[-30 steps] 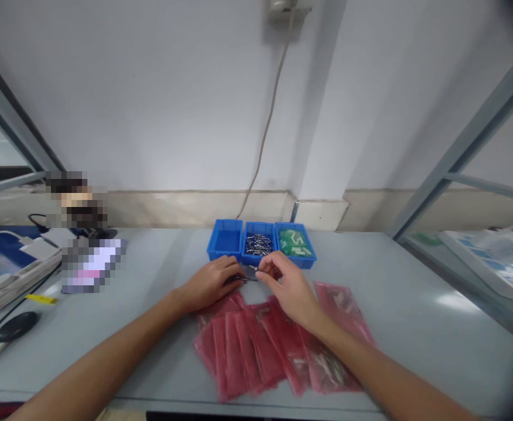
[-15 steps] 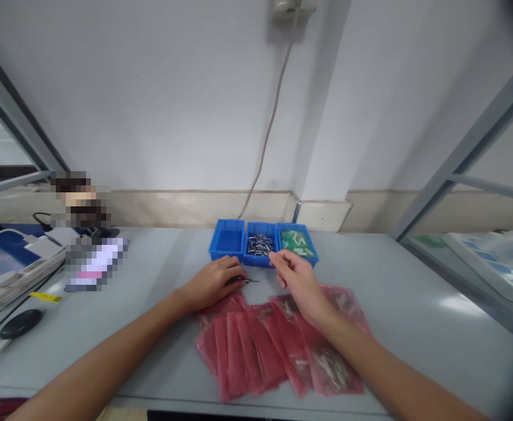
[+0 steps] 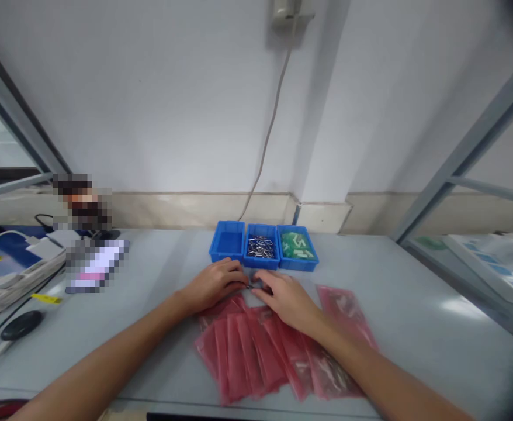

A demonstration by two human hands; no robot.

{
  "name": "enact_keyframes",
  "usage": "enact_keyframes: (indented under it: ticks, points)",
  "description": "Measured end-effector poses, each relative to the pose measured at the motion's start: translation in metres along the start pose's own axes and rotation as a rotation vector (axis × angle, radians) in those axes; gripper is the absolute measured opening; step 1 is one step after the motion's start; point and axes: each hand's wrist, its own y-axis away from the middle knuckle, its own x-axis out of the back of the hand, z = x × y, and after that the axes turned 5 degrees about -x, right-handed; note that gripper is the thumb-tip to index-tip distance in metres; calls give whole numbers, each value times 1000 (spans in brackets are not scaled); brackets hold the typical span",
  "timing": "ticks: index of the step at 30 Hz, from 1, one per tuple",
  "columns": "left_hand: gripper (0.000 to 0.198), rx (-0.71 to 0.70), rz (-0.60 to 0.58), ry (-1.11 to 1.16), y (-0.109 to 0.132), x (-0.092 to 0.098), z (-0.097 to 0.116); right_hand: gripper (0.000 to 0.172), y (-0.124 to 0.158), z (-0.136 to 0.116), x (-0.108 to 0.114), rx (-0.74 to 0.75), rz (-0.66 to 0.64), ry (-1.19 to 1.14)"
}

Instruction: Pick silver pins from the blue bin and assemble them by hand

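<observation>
My left hand (image 3: 216,285) rests on the table in front of the blue bins, its fingers closed on small dark metal pins (image 3: 248,286). Close by on the right, my right hand (image 3: 286,294) has its fingertips at the same pins, thumb and fingers bent; whether it grips anything is too small to tell. Pink plastic bags (image 3: 239,356), several of them overlapping, lie under and in front of my hands. Behind stand three blue bins: an empty one (image 3: 227,240), one with metal pins (image 3: 260,247), and one with white parts in green bagging (image 3: 297,245).
On the left are a lit phone (image 3: 101,263), a power strip (image 3: 20,278) with cables, and a black oval object (image 3: 21,325). A metal frame (image 3: 471,146) rises at the right, with papers beyond it. A cable runs down the wall.
My right hand has moved left and nearer to me, from the front of the bins to the fingertips of my left hand. My left hand has stayed nearly in place.
</observation>
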Motion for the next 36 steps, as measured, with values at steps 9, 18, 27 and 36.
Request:
enact_keyframes:
  ticks: [9,18,27,36]
  points:
    - [22,-3,18,31,-1,-1,2,9,1,-2,0,-19,-54,51]
    - [18,4,47,20,1,-4,-3,11,5,-6,6,-1,17,-106]
    - [19,9,38,14,2,-4,-4,14,0,-7,15,-19,160,-414]
    - [18,5,57,32,2,-3,-4,35,-6,-3,11,-116,126,-740]
